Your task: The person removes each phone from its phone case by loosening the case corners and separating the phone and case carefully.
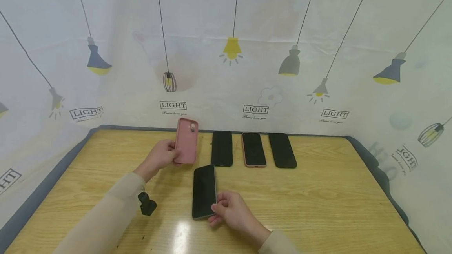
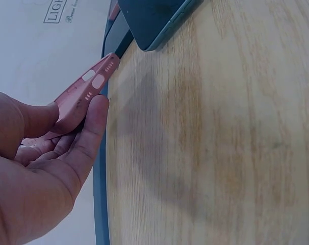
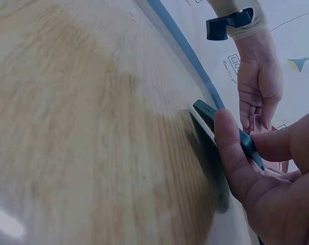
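Pinching the near right part of a slim rectangular phone (image 1: 204, 192) with a glossy black screen and a thin greyish rim, the right hand (image 1: 233, 213) sets its thumb against one face and its curled fingers against the other. The slim phone is held slightly tilted just above the wood-grained, yellowish-brown worktop (image 1: 318, 207), its dark reflection showing beneath it in the right wrist view.

Beyond the slim phone and to its left, the left hand (image 1: 159, 158) pinches a pink phone case (image 1: 186, 141) by its lower left part, thumb on the face turned toward the wearer, fingers behind. The pink phone case is raised and tilted up, a camera cut-out near its upper right corner and small openings along its lower edge.

Beyond the slim phone and toward its right, three phones lie flat in a row, apart from one another: a plain black rectangular phone (image 1: 222, 148) nearest to it, then a black-screened phone with a pink rim (image 1: 254, 149), then a second black rectangular phone (image 1: 283, 150) farthest right.

Left of the slim phone, a small black device (image 1: 146, 204) sits at the wrist of a beige sleeve (image 1: 106, 211). Farthest beyond it hangs a white cloth backdrop (image 1: 205, 93) printed with lamps and "LIGHT".
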Motion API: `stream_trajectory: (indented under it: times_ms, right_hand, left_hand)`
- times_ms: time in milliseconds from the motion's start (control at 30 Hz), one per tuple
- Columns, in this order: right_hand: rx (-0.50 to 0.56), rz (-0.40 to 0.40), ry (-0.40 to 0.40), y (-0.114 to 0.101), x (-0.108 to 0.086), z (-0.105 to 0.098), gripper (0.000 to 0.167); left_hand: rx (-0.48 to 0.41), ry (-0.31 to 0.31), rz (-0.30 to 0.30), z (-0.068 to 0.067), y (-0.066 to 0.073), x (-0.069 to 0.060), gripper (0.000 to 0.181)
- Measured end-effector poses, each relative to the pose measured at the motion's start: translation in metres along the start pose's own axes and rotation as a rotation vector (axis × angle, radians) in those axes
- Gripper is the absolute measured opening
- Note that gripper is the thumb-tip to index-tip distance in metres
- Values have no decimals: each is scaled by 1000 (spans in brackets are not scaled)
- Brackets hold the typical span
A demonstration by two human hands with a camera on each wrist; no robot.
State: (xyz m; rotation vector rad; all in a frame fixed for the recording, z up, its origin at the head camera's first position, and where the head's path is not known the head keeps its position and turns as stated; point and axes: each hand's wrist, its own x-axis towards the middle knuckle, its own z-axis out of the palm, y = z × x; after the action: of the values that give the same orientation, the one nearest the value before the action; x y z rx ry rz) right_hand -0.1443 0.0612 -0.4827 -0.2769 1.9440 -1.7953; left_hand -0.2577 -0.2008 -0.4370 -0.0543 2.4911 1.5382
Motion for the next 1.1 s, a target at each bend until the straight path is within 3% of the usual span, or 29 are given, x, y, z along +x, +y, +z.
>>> stream_trajectory:
  times_ms: [400, 633, 833, 1100]
  right_hand:
    - [-6, -2, 5, 1, 3, 12, 5]
    - [-151, 64, 15, -3, 6, 13, 6]
    - [-309, 61, 8, -5, 7, 15, 17]
    - [-379, 93, 17, -11, 6, 16, 24]
  left_hand:
    - [23, 4, -1, 0, 0, 1, 24]
    - [36, 8, -10, 0, 0, 1, 24]
    - [33, 10, -8, 0, 0, 1, 23]
    - [66, 18, -16, 0, -1, 1, 22]
